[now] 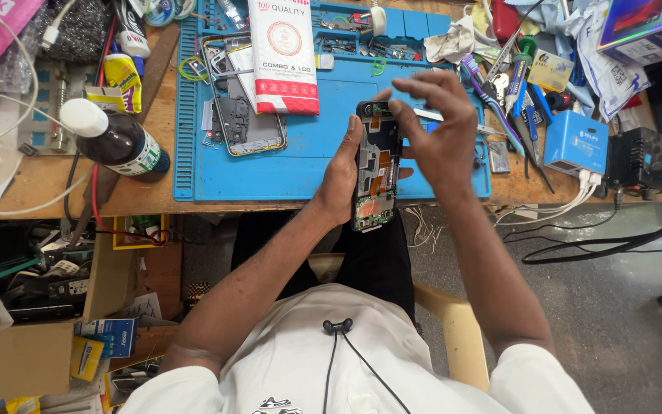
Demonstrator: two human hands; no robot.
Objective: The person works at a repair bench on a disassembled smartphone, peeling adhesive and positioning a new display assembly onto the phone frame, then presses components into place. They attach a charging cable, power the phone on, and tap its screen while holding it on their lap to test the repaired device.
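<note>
The wooden worktop (pixel 55 184) carries a blue repair mat (pixel 300 165), a phone frame (pixel 243 96) lying at its ten o'clock. The left hand (pixel 342 172) clasps an opened phone (pixel 377 165) (back off, boards bare) over the mat's near edge. The right hand (pixel 442 130), grip loosely spread, fingers the phone's top end. It looks light, stiff and fragile; best held by the edges.

white-and-red flat box (pixel 283 55) on blue mat (pixel 300 165) (upright) | small blue box (pixel 575 142) far right
</note>
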